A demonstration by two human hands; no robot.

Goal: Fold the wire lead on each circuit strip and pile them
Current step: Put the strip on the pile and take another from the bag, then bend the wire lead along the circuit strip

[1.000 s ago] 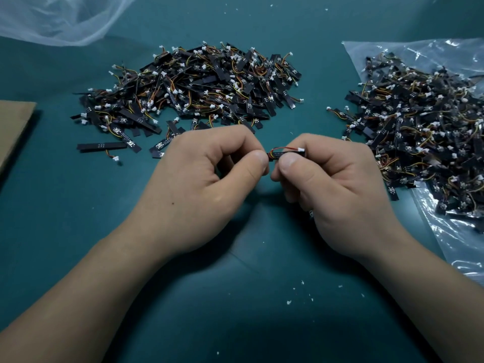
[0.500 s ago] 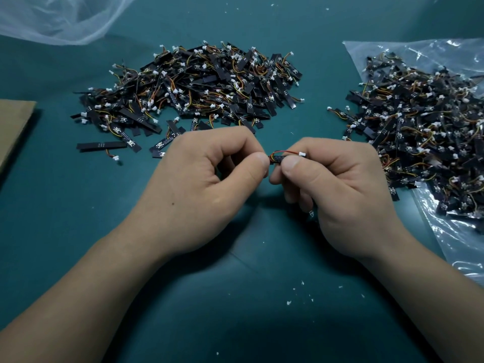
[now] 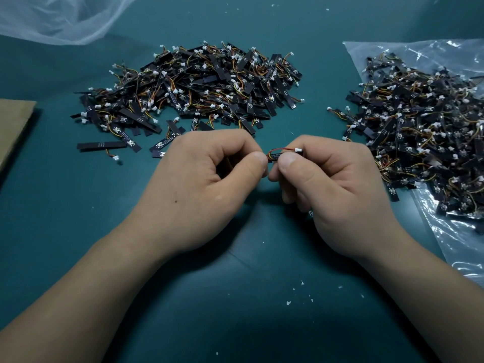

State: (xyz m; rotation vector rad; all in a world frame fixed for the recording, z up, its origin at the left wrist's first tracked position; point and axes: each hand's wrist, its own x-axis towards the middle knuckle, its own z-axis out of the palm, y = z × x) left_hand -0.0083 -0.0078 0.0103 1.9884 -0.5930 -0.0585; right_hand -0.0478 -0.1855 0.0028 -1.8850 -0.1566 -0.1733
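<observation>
- Nearest: white flecks (image 3: 288, 302) scattered on the teal desk (image 3: 235, 331) between my forearms.
- My left hand (image 3: 199, 189): fingers curled, with thumb and forefinger pinched narrow on the left end of the circuit strip (image 3: 274, 158), at the bend of its wire lead (image 3: 281, 149).
- My right hand (image 3: 337, 189): fingers curled, thumb and forefinger pinching the same strip; most of the strip is hidden in this grip.
- Circuit strip: held clear of the desk between both hands. The lead arches back over it to a white connector (image 3: 298, 150) beside my right forefinger.
- Beyond my left hand: centre pile (image 3: 193, 93) of strips on the bare desk.
- To the right: right pile (image 3: 424, 132) lying on a clear plastic bag (image 3: 455, 244).
- Left edge: brown cardboard (image 3: 13, 127).
- Far left corner: translucent plastic sheet (image 3: 60, 17).
</observation>
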